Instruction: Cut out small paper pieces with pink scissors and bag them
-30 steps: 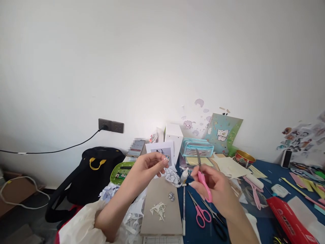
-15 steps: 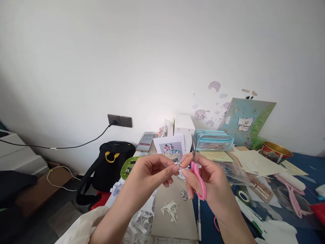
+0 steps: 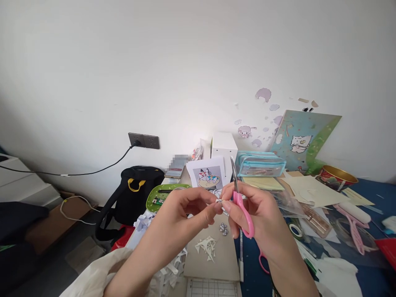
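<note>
Between the fingertips of both hands is a small white paper cutout [image 3: 219, 201] with dark outlines, mostly covered by the fingers. My left hand [image 3: 185, 212] pinches it from the left. My right hand [image 3: 255, 210] touches it with thumb and fingertip while holding pink-handled scissors [image 3: 246, 216], blades pointing up and away from the paper. Below the hands lies a grey board [image 3: 221, 262], bearing pale paper trimmings [image 3: 206, 247] and small outlined cutouts [image 3: 223, 229]. Behind the fingers, more outlined paper shows in part.
A printed picture [image 3: 204, 167] leans against a white box [image 3: 223, 144]. To the left are a green tray [image 3: 150, 198], a phone [image 3: 176, 169] and white paper scraps [image 3: 170, 274]. Blue pencil cases [image 3: 261, 164], a pink-handled roller [image 3: 355, 231] and a round tin [image 3: 337, 179] crowd the right.
The camera has tilted down a little, so the scene sits higher. Both hands stay together at the cutout, their fingertips slightly shifted, and the scissors remain in my right hand.
</note>
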Demonstrator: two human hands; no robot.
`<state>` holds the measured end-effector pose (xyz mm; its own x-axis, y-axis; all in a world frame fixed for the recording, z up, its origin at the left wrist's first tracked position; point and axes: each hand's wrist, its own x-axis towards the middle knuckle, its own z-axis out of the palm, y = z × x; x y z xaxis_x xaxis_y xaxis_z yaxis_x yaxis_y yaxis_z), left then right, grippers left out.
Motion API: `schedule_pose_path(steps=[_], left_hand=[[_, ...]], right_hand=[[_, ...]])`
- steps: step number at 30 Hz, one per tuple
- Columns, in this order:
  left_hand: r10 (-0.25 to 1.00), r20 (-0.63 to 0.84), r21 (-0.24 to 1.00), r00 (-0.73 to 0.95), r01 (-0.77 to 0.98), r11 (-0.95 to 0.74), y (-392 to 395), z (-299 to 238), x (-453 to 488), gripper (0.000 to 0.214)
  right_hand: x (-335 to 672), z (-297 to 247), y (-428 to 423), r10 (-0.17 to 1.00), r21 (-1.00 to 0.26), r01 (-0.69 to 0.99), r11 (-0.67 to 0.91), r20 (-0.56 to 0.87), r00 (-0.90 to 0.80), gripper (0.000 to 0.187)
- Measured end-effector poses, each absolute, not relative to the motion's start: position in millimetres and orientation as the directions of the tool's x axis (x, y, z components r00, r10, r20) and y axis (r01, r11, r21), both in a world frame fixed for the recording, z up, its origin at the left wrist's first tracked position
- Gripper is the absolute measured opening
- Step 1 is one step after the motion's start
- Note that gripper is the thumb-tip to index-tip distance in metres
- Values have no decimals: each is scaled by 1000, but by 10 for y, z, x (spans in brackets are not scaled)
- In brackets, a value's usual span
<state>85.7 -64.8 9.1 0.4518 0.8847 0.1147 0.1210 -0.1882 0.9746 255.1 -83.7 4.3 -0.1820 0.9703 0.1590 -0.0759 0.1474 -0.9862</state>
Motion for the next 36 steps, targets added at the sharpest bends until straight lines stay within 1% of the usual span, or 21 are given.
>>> schedule_pose_path(steps=[3, 5, 9, 12, 15, 18, 20, 22, 24, 27, 30, 33, 36], left_hand=[[892, 184, 931, 412, 217, -292, -672, 137, 867, 17], [887, 201, 905, 417, 266, -331, -682, 160, 867, 16], [878, 178, 876, 444, 335, -347, -703, 180, 855, 17], [872, 164, 879, 461, 333, -341, -711, 171, 848, 16], [883, 168, 902, 438, 293, -317, -697, 150, 842, 17], [905, 177, 952, 387, 167, -257, -683, 139, 826, 17], [911, 170, 977, 376, 57, -206, -688, 146, 813, 17], [913, 167, 986, 371, -38, -165, -705, 162, 803, 15], [916, 175, 984, 361, -105, -147, -724, 178, 799, 14], [920, 189, 979, 343, -142, -148, -745, 187, 796, 13], [925, 185, 979, 333, -145, -143, -758, 187, 789, 12], [929, 173, 981, 328, -145, -132, -776, 192, 784, 16], [919, 172, 978, 354, -170, -118, -796, 203, 792, 18]], right_hand=[[2569, 35, -840, 972, -989, -45, 141, 146, -183, 18], [2570, 27, -844, 971, -989, -32, 146, 150, -189, 17], [2544, 27, -846, 965, -987, -19, 160, 160, -207, 15], [2524, 40, -840, 963, -985, -17, 171, 170, -211, 15], [2533, 54, -842, 963, -984, -16, 176, 176, -206, 13], [2558, 59, -864, 974, -992, 7, 126, 123, -190, 10], [2563, 53, -889, 972, -995, 18, 94, 88, -219, 16], [2548, 41, -921, 955, -994, 20, 107, 97, -281, 26], [2514, 30, -959, 943, -989, 41, 143, 124, -309, 32], [2458, 22, -1013, 954, -982, 96, 162, 131, -268, 31], [2430, 14, -1041, 966, -979, 132, 153, 119, -231, 26], [2441, -10, -1039, 966, -976, 151, 159, 122, -230, 17], [2463, -38, -1025, 963, -968, 185, 171, 124, -240, 16]])
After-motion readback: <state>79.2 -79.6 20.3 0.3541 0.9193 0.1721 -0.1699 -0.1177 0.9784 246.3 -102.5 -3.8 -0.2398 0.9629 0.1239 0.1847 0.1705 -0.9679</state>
